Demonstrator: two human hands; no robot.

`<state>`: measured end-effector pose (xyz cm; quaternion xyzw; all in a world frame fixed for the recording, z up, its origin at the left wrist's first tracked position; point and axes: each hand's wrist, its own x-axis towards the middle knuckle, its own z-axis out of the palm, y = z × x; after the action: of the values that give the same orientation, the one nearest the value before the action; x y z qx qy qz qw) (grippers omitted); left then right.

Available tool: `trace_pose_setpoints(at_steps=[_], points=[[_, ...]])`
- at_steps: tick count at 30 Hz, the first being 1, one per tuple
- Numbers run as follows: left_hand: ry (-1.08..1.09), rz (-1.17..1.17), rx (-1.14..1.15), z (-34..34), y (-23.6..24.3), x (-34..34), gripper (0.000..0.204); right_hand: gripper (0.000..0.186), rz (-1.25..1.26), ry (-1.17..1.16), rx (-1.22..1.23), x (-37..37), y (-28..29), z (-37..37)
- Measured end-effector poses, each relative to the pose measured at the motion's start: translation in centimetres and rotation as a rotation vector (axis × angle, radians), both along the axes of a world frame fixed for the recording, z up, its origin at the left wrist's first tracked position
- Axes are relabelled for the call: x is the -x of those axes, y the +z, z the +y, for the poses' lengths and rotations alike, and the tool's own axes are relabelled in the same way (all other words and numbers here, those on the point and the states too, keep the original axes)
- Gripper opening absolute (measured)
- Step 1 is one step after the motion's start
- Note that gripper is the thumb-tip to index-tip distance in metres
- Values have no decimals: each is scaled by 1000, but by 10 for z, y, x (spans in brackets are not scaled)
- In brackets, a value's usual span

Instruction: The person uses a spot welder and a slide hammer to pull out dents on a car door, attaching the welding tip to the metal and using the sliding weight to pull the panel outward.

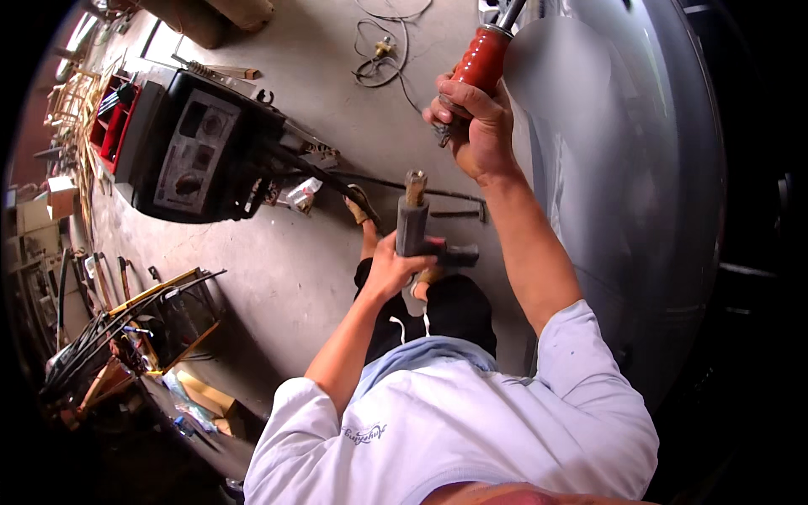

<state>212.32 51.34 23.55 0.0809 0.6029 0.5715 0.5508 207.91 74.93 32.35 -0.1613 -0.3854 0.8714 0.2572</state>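
Observation:
My left hand (390, 265) is closed around a black gun-shaped tool (411, 225) with a brass-coloured tip (416, 187), held low in front of my legs. Up at the right, my right hand (480, 122) grips a red ribbed handle (481, 59) on a metal shaft, with a small metal fitting under my fingers. That hand is beside a grey car body panel (652, 210), which has a lighter, dull patch.
A black machine (189, 151) with a control panel and red tray stands at left, with cables running from it. Beyond are cylinders (189, 17) and a coiled cord (383, 50) on the concrete floor (252, 295). A cluttered yellow-edged cart (181, 324) sits lower left.

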Motion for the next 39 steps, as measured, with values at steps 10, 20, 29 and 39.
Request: trace_pose_setpoints(at_steps=[10,20,29,39], points=[[-179,66,-20,20,53,-48,38,37,8,-135,-182,-117,50,-7],[-361,182,-169,17,59,-28,44,36,-77,-266,-380,-142,80,-32],[-470,161,-279,15,65,-3,42,36,-137,-328,-730,-151,101,-45],[-506,456,-158,-16,16,14,40,22,-285,-352,-545,-133,99,-91]])
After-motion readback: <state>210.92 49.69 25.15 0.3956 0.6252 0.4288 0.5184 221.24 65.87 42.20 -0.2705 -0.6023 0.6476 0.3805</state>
